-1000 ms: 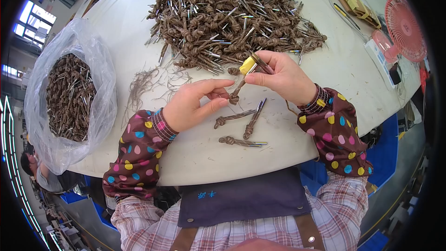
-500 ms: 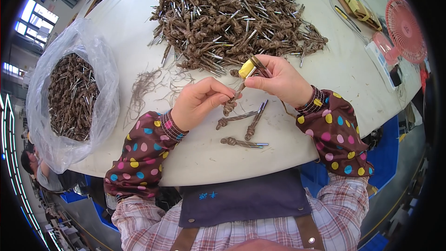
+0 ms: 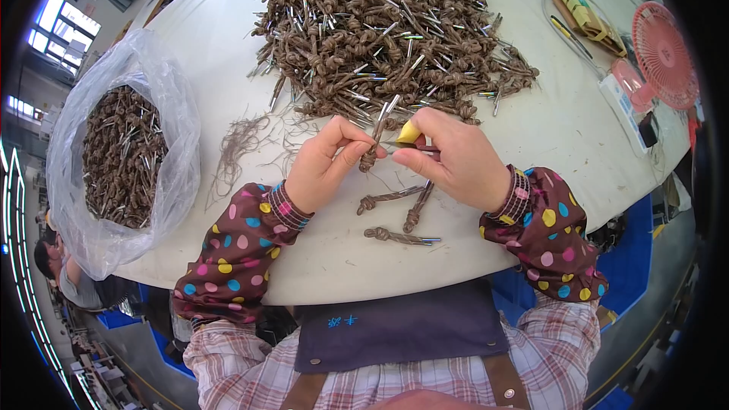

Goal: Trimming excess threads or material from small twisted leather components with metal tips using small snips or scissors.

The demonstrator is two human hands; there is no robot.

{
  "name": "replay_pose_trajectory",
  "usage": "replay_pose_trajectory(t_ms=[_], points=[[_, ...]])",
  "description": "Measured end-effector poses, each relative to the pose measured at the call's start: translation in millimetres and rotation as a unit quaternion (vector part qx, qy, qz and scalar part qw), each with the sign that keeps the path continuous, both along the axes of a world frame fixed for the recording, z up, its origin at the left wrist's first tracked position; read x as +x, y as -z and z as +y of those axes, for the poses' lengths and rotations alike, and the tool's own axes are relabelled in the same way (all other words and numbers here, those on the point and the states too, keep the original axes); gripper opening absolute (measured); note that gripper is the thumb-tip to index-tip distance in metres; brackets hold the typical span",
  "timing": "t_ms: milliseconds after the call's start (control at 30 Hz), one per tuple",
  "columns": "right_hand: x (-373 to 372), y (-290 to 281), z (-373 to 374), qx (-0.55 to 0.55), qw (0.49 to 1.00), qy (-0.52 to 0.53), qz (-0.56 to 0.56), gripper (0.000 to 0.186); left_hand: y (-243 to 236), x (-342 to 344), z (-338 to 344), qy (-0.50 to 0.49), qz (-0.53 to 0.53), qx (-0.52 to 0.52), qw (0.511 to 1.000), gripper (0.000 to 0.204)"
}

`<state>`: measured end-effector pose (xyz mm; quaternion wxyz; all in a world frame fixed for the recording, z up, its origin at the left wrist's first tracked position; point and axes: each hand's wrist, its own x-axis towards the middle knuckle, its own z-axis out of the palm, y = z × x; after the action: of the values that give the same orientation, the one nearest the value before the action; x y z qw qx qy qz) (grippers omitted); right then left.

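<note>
Fingers (image 3: 348,130) of the left hand (image 3: 320,165) clamped a knotted brown cord (image 3: 377,130) while those of the right hand (image 3: 467,161) gripped a yellow-covered tool (image 3: 408,134) near the far pile (image 3: 383,34).

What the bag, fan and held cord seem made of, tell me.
Bag: probably thin plastic, clear, glossy and crinkled. Fan: likely moulded plastic, evenly pink and ribbed. Cord: probably fibre, dull brown, tied in a knot; its tips perhaps metal, bright and silvery.

The right hand (image 3: 461,158) mostly hides its tool (image 3: 402,144) — the top edge crops the pile (image 3: 372,38).
</note>
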<state>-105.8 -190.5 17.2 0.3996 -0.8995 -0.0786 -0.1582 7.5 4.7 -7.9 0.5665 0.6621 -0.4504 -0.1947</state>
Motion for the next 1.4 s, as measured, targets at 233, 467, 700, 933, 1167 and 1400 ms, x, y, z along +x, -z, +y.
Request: replay_pose_trajectory(t_ms=[233,467,700,933,1167,1400], points=[[2,4,7,-0.061,0.998,0.016,-0.027,0.026,6,-1,0,-0.05,-0.046,0.006,0.998,0.007],[2,6,10,-0.072,0.996,0.011,-0.05,0.026,3,-3,0,-0.047,-0.069,0.024,0.996,0.007],[1,8,12,-0.107,0.991,0.013,-0.075,0.025,1,-6,0,-0.044,-0.058,0.045,0.996,0.007],[7,1,-8,0.091,0.994,0.055,0.018,0.038,4,-4,-1,-0.021,0.015,-0.005,1.0,0.006],[23,17,-7,0.321,0.942,-0.015,0.098,0.038,1,-6,1,0.0,0.005,0.043,0.999,0.007],[21,11,-7,0.351,0.923,-0.034,0.156,0.02,0,-8,0,0.006,0.073,0.007,0.997,0.011]])
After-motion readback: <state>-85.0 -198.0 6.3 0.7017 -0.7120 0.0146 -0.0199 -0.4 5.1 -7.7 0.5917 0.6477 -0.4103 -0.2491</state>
